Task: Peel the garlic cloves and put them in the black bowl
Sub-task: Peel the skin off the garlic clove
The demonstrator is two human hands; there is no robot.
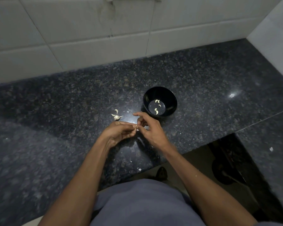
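A black bowl (160,93) stands on the dark granite counter and holds several peeled garlic cloves (156,111). Just in front of it and to the left, my left hand (119,132) and my right hand (149,126) meet over the counter. Both pinch one small garlic clove (136,128) between their fingertips; most of the clove is hidden by the fingers. My right index finger sticks out straight to the left. The rest of the garlic head (116,117), with loose papery skin, lies on the counter left of the bowl.
Small flakes of garlic skin (139,169) lie on the granite counter (55,119). White tiled walls close off the back and right. The counter's front edge steps back at the right, with dark floor below.
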